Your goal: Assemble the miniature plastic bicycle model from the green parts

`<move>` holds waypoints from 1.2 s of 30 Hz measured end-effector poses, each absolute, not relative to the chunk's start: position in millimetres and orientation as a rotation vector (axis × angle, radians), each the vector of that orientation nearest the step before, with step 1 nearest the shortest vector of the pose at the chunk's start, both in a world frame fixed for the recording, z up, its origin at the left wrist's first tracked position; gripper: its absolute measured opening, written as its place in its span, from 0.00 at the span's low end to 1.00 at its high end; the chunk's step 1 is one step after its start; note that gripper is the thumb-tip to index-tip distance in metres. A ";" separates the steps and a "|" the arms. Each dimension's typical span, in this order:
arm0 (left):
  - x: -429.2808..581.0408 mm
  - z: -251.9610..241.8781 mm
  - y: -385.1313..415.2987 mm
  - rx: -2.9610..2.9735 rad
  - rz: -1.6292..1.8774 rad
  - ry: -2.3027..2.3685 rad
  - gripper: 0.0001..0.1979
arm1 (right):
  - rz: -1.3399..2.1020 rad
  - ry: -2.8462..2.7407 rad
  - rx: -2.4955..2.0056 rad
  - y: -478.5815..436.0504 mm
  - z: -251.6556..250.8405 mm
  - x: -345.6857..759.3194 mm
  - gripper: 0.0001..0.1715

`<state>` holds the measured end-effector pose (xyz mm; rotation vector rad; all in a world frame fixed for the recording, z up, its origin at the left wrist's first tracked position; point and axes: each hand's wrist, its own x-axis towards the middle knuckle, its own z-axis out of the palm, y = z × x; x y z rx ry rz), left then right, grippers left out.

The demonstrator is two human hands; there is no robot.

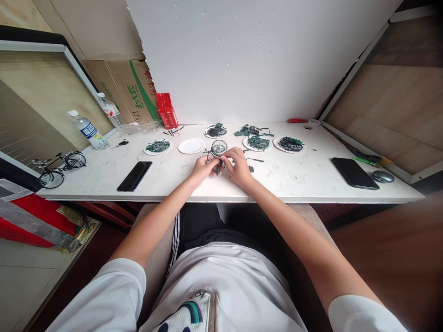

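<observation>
Small dark model bicycle [219, 167], thin-spoked wheel [219, 147] uppermost, lower part partly hidden between fingers [227, 163].

Btwn the fingers [234, 156]: model bike [219, 147], blk w/ silvery-grey spokes. Under them, desk [294, 180] wht w/ dk scuffs. Just L & beyond, paper plate [191, 146] plain wht; farther L, grn parts [158, 146]. Straight beyond, blk parts [215, 133] w/ a bit of grn. R & beyond: bright-ish grn pieces [258, 142], then blk/dk-grn mix [290, 144]. L phone [134, 176] & R phone [355, 173] both blk; far R, mouse [383, 176] grey. Far L: second bike [60, 163] blk, bottle label [90, 131] blue/wht. Beyond L: carton [117, 83] tan w/ grn curve + red print, small box [166, 110] red. Nearer than fingers: tee [238, 272] wht, trousers [202, 223] blk w/ wht side stripes.
</observation>
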<state>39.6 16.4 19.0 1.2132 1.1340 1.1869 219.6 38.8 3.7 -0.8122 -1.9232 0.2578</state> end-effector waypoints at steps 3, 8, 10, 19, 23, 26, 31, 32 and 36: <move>39.4 18.6 17.0 1.209 1.189 1.132 0.12 | 0.256 -1.938 -0.793 38.1 4.3 219.4 0.21; 38.6 17.2 18.2 1.214 1.191 1.113 0.11 | 0.242 -1.928 -0.778 39.6 2.8 219.4 0.22; 38.5 17.4 18.0 1.213 1.188 1.110 0.11 | 0.246 -1.919 -0.787 40.2 2.5 219.4 0.22; 38.3 17.6 18.1 1.192 1.189 1.114 0.12 | 0.235 -1.946 -0.796 39.2 1.7 219.9 0.20; 37.4 17.0 19.1 1.197 1.182 1.110 0.13 | 0.208 -1.946 -0.791 40.5 -0.8 220.1 0.17; 36.8 17.1 19.1 1.203 1.174 1.106 0.13 | 0.182 -1.939 -0.805 40.6 -2.0 220.2 0.16; 35.8 16.3 19.5 1.194 1.169 1.108 0.13 | 0.125 -1.962 -0.843 39.6 -1.6 219.7 0.15; 35.5 16.0 19.8 1.192 1.165 1.106 0.13 | 0.109 -1.968 -0.851 39.3 -1.2 219.6 0.15; 34.4 15.0 20.5 1.187 1.162 1.087 0.14 | 0.051 -1.976 -0.849 38.2 0.2 219.1 0.16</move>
